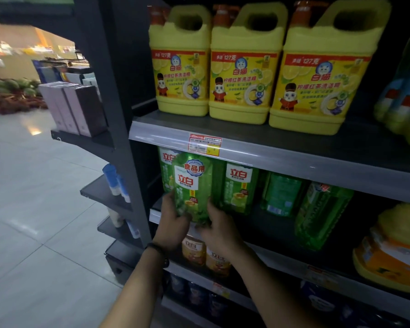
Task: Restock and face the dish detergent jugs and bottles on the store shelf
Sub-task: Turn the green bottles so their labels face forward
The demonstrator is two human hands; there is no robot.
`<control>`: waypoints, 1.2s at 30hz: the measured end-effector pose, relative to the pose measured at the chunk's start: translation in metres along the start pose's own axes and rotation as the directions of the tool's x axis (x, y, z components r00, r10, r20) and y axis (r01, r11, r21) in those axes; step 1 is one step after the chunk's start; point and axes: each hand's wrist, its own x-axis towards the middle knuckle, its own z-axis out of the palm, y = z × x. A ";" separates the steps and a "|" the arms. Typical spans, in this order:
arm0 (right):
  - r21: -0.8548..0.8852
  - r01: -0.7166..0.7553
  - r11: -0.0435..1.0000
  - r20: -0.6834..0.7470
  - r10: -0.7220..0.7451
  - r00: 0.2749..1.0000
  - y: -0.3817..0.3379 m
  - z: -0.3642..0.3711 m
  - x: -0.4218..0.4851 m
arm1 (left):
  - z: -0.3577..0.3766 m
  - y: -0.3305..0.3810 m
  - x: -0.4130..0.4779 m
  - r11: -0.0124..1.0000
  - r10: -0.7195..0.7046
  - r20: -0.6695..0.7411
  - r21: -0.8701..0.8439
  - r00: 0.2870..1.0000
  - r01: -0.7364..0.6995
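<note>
A green dish detergent jug [191,185] with a white and red label is held at the front left of the middle shelf [282,223]. My left hand [173,221] grips its lower left side and my right hand [219,229] grips its lower right side. Behind it stands another green jug [167,170], and to its right a label-forward green jug [239,188], one turned backward [282,194] and a tilted one [322,213]. Three yellow jugs [244,74] with orange caps stand in a row on the shelf above.
A price tag [204,144] sits on the upper shelf rail. Orange bottles [205,254] stand on the shelf below my hands. A yellow and orange jug [393,249] is at the right. Left of the shelf upright [118,114] are side shelves with boxes [74,107] and an open tiled aisle.
</note>
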 end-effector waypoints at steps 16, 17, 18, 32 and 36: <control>-0.101 -0.105 0.989 0.101 0.115 0.988 -0.030 0.050 0.055 | -0.029 -0.011 0.021 0.994 -0.007 -0.092 0.108 0.996 0.017; -0.099 -0.099 0.990 0.107 0.110 0.988 -0.031 0.050 0.056 | -0.030 -0.012 0.021 0.994 -0.014 -0.091 0.106 0.996 0.023; -0.107 -0.100 0.989 0.117 0.113 0.987 -0.032 0.049 0.057 | -0.031 -0.012 0.022 0.995 -0.016 -0.089 0.097 0.996 0.025; 0.094 -0.048 0.994 0.017 0.046 0.999 -0.034 -0.003 0.009 | -0.035 -0.003 0.011 0.953 0.002 -0.068 0.301 0.998 0.019; 0.112 -0.048 0.993 -0.194 0.069 0.979 0.000 -0.044 -0.042 | -0.002 0.026 -0.016 0.953 0.122 0.020 0.278 0.992 -0.123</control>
